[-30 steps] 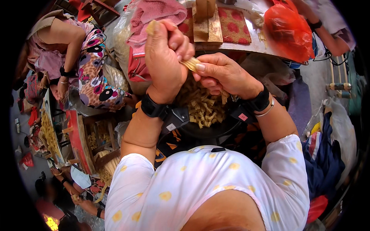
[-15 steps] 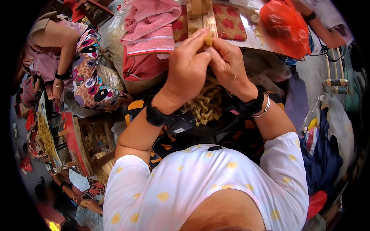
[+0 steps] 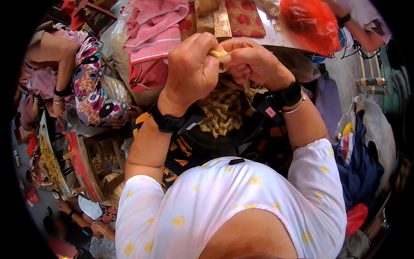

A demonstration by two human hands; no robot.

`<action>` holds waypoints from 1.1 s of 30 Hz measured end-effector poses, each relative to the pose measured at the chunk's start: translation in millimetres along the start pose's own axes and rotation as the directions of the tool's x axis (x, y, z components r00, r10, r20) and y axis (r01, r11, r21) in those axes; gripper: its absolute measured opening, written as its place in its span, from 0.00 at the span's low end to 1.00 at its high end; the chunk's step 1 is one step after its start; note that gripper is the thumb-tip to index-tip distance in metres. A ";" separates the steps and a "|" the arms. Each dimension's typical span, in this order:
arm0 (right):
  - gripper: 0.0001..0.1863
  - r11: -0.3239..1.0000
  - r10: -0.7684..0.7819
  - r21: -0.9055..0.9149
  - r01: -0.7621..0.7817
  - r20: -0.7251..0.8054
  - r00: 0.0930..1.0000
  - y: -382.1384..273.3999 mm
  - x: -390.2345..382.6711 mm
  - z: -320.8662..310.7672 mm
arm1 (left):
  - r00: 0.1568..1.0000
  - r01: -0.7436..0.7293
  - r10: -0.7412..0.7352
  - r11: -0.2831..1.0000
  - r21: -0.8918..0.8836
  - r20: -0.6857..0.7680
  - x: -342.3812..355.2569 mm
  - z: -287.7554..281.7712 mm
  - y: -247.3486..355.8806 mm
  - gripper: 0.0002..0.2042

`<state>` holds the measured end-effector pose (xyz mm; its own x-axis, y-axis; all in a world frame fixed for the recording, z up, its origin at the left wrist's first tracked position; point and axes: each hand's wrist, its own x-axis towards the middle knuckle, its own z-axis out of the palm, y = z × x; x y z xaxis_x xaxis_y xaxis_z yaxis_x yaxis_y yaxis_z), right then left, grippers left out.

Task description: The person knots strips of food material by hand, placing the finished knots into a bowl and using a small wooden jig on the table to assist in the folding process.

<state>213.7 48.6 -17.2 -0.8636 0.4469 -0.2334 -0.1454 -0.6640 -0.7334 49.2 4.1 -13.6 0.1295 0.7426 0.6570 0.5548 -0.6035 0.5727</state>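
Observation:
A pale yellow strip (image 3: 219, 55), apparently knotted or folded, is pinched between my two hands at the far edge of a dark basin. My left hand (image 3: 192, 69) is closed, its thumb and fingers gripping one side of the strip. My right hand (image 3: 256, 64) has its thumb pressed on the strip's other side, with the fingers curled in. Below them the dark basin (image 3: 235, 141) holds a heap of similar pale yellow knotted pieces (image 3: 221, 114). Another pale end hangs beneath my right fingers; whether it belongs to the held strip I cannot tell.
Ahead stands a table with a wooden block (image 3: 211, 19), a patterned mat (image 3: 243, 19), a pink towel (image 3: 155, 26) and a red plastic bag (image 3: 308, 26). Other people sit at left and far right. A red-edged wooden frame (image 3: 84, 166) stands at left, dark blue cloth (image 3: 360, 159) at right.
My hands have lowered slightly and moved closer over the basin. More of the pale strip shows between them, and the whole view has shifted a little.

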 end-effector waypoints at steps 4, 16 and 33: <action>0.09 0.698 -0.490 -0.655 0.291 -0.140 0.860 6.9 1.2 4.5 | 0.930 0.367 -0.359 0.923 -0.113 0.082 -1.2 1.6 1.2 0.02; 0.09 0.895 -0.345 0.353 0.273 0.159 0.925 17.1 7.7 -18.7 | 0.879 0.462 -0.477 0.854 -0.240 -0.003 -1.4 -0.5 -2.8 0.03; 0.13 0.813 -0.472 -0.422 0.402 -0.074 0.878 -3.1 -6.5 9.5 | 0.646 0.738 -0.344 0.054 -0.673 0.681 4.7 -31.2 -0.7 0.12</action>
<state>215.2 42.1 -7.4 -0.6544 0.7503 0.0941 -0.2615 -0.1077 -0.9592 23.8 -1.1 4.4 0.4528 0.8853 -0.1061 -0.4278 0.3201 0.8453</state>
